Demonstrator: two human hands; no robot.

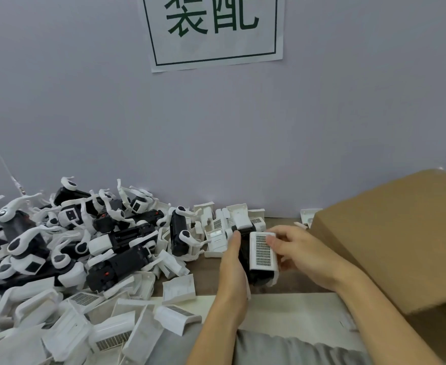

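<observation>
Near centre, above the bench (295, 284), the left hand (232, 264) grips the left side of a black unit (258, 277). The right hand (306, 256) pinches the white grille cover (263, 252) seated on top of the unit. A heap of black-and-white units (85, 233) and loose white covers (111, 325) lies left. A cardboard box (401, 233) stands right, and a paper sign (214, 30) hangs on the far wall.

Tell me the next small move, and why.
Probably press the white grille cover down onto the black body until it seats. The right hand pinches the cover on top of the body, while the left hand grips the body's side to steady it.
</observation>
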